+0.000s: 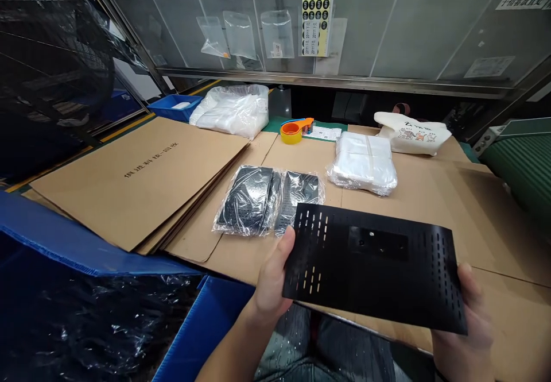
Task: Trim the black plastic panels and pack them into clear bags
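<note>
A black slotted panel (374, 273) is held up, tilted, above the front of the cardboard-covered table. My left hand (275, 278) grips its left edge, thumb on the near face. At the right edge my right hand (469, 313) holds it too, slightly blurred, most of its fingers hidden behind the panel. Behind the panel lie black parts in clear plastic, one bundle (247, 198) to the left and another (299, 192) partly covered by the panel. A stack of clear bags (365, 161) sits farther back.
Flat cardboard sheets (142, 175) are stacked at left, above a blue bin (185, 330) holding dark plastic-wrapped items. At the back are a white plastic bag (232, 109), an orange tape dispenser (293, 132), a blue tray (172, 106) and a printed cloth pouch (413, 135).
</note>
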`<state>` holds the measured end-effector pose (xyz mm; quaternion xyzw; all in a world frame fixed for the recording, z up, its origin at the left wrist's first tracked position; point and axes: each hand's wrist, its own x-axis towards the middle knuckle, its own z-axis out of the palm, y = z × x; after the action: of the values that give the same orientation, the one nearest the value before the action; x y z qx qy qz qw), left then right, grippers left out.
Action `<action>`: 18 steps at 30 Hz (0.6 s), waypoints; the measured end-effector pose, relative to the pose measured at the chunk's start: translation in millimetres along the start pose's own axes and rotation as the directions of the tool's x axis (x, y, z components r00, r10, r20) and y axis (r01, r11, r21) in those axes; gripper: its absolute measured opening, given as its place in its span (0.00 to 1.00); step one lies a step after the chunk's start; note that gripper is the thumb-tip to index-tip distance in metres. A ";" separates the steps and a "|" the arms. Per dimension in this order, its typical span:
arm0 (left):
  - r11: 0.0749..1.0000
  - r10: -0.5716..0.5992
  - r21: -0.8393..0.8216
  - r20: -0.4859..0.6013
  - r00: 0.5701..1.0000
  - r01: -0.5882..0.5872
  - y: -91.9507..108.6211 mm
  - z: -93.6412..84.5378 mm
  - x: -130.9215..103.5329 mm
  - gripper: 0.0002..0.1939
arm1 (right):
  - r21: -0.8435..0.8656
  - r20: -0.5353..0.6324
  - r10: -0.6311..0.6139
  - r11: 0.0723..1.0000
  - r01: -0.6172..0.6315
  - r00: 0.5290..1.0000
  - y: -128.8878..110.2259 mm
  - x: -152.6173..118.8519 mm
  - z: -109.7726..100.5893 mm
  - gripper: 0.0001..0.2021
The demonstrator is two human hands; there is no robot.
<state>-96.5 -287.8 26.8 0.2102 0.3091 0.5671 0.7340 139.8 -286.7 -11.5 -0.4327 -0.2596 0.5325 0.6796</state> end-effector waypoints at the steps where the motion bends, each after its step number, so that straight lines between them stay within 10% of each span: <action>1: 1.000 -0.005 0.007 0.002 1.000 0.005 1.3 -0.6 0.8 0.24 | 0.003 0.003 0.014 1.000 -0.014 1.000 0.1 1.3 2.0 0.16; 18: 0.997 -0.059 -0.034 0.138 0.989 0.064 0.0 -8.2 35.2 0.28 | -0.021 -0.020 -0.091 0.996 0.091 0.996 -1.3 11.7 11.0 0.14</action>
<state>-96.4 -254.3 13.3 0.2250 0.2537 0.5343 0.7743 135.0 -272.2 -6.2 -0.4330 -0.2773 0.4938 0.7013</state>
